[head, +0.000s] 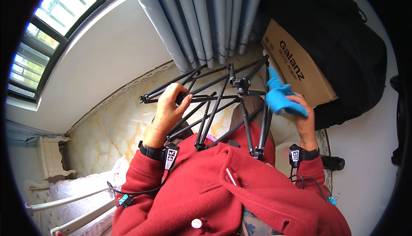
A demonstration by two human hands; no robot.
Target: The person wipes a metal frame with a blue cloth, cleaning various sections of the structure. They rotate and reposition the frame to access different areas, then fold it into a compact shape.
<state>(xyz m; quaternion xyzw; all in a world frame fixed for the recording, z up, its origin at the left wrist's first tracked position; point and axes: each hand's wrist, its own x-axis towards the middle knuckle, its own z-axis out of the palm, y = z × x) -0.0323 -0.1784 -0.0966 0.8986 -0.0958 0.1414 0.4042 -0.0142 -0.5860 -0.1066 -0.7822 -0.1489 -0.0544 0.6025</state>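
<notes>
A black folding frame (222, 107) of thin crossed tubes stands in front of me, over my legs, with jointed corners. One of its lower corners (201, 146) is close against my red coat. My left hand (170, 104) is curled around a black part of the frame at its left side, thumb and fingers closed on it. In my right hand (302, 110) is a crumpled blue cloth (281, 97), slightly blurred, beside the right-hand tubes. A dark joint block (241, 85) sits at the frame's upper middle. Whether the cloth touches the tubes, I cannot tell.
Blue curtains (206, 20) hang to the floor beyond the frame. At the right, a Galanz cardboard box (296, 65) leans against a large black bag (347, 49). A bed (83, 194) with white rails lies at the lower left. Wrist devices trail cables along both sleeves.
</notes>
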